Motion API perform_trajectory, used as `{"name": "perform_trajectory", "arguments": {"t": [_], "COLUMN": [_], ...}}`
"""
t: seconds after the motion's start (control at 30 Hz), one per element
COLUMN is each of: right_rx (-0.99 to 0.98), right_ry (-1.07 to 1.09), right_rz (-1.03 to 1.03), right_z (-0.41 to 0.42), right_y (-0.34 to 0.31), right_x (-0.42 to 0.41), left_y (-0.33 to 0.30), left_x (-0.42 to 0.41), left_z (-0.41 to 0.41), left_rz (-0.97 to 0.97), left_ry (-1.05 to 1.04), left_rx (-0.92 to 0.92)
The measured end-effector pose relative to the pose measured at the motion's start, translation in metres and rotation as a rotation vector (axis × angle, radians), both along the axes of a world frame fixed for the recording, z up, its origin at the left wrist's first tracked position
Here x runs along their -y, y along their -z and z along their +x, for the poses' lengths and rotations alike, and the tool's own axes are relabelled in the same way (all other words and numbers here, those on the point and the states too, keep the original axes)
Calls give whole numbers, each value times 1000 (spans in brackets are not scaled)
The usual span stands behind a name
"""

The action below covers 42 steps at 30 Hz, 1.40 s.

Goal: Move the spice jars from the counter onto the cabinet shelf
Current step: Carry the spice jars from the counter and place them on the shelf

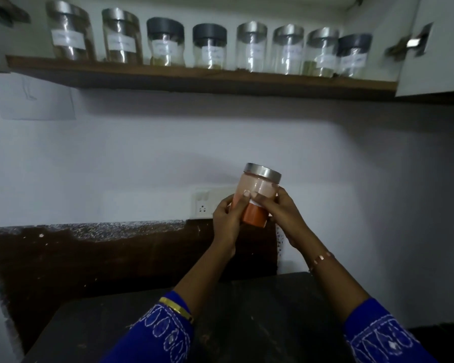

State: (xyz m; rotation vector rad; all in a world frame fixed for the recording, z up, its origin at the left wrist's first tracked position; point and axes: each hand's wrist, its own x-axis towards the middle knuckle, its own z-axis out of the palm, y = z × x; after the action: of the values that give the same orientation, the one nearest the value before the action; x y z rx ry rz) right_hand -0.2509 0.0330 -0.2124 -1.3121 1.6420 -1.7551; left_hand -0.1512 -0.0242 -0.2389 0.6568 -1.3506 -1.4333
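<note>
I hold a glass spice jar (258, 189) with a steel lid and orange-red powder in its lower part, in the air above the dark counter (131, 326). My left hand (227, 220) grips its left side and my right hand (281, 213) its right side, and the jar tilts slightly to the right. High above runs the wooden cabinet shelf (194, 77), where several labelled jars stand in a row, some with steel lids (252, 45) and some with dark lids (165, 40).
An open white cabinet door (435, 48) with a metal hinge hangs at the upper right. A white wall socket (202, 205) sits just behind the held jar. A dark backsplash panel (89, 252) runs along the wall above the counter.
</note>
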Motion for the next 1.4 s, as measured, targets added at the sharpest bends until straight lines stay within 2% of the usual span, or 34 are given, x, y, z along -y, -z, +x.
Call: {"name": "perform_trajectory", "arguments": {"t": [0.13,0.2,0.37,0.6,0.73,0.87,1.13,1.27,1.4], "right_rx": [137,138,23,-102,-196,-294,-504,-535,-513], "right_ry": [88,120,156,124,136,243,486,567,632], "right_rz": [-98,-160,-270,-351,-371,-422,-438,-401,-375], "right_z": [-27,-43,-92,-157,-190,-220,-275,-296,-310], "right_y": [-22,-36,-85,-162,-201,-229,-264,-267,-266], "right_x": [-17,-24,-37,-52,-57,-60,-39,-21,-1], "left_y": [-38,-56,-102,-173,-211,-237,-258,-260,-262], "left_x": [-15,-22,-35,-50,-49,-48,-31,-12,4], "left_z": [-39,-58,-102,-154,-181,-212,-256,-270,-283], "left_rz": [-100,-162,-268,-506,-536,-578,-946,-1084,-1180], "left_ry": [-48,-43,23,68,65,34,-144,-271,-338], "left_rx": [-5,-2,-47,-14,-36,63,411,565,640]}}
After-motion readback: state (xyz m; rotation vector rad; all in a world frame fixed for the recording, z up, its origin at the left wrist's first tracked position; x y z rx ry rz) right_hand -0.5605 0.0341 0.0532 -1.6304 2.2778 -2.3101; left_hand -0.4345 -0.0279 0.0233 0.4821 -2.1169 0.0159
